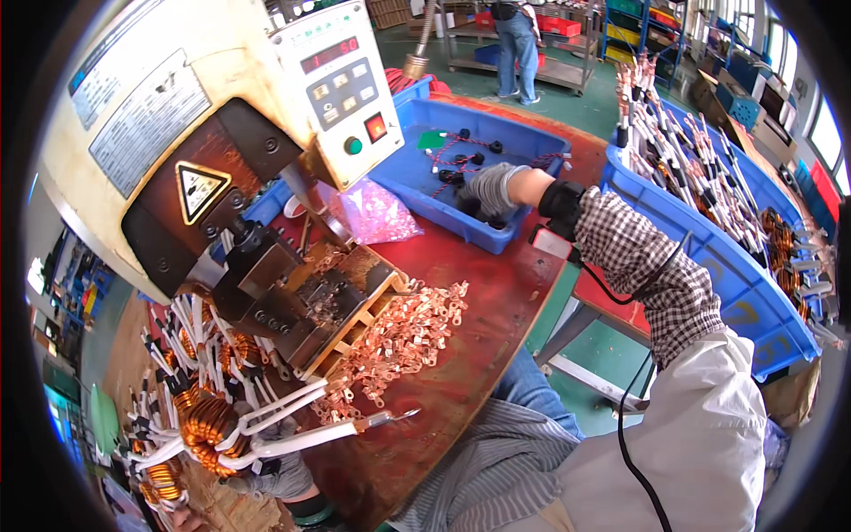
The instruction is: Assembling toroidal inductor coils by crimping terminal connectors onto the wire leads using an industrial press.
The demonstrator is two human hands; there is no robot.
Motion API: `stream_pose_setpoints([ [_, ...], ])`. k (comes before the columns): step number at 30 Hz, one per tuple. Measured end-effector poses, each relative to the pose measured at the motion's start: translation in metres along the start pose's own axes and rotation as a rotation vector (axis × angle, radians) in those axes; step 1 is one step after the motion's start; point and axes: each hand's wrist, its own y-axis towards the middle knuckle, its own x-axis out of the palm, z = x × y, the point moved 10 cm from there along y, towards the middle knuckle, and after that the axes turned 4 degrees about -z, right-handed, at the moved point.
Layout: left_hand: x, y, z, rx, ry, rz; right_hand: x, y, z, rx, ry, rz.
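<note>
My left hand point(279, 474), in a grey knit glove, is at the lower left, gripping a ring-shaped copper wire coil point(206, 424). White-sleeved leads point(306, 436) run from this coil to the right, one ending in a bare metal tip. Most of the left fingers are hidden behind the coil and leads. My right hand point(496, 192), gloved too, reaches down into a blue tray point(417, 191). Black round parts on twisted red-and-dark wires point(463, 161) lie beside it there. Its fingertips are dark and blurred, so their grip cannot be made out.
A press machine point(257, 275) with a control panel point(341, 89) stands at the left. Loose copper terminals point(399, 341) are heaped below its die on the red table point(479, 301). More coils point(177, 341) crowd the left side. A blue bin point(700, 235) of coils stands right.
</note>
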Motion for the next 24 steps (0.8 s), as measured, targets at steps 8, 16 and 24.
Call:
stream_pose_setpoints([
  [8,0.004,-0.002,-0.004,0.012,-0.018,0.002,-0.003,0.016,-0.010,0.019,-0.112,0.082],
  [16,-0.020,0.000,-0.027,-0.063,0.019,0.165,-0.019,-0.048,0.134,0.013,1.432,1.023],
  [24,-0.056,-0.013,-0.016,0.048,-0.042,0.358,-0.069,-0.137,-0.022,-0.267,1.016,1.097],
])
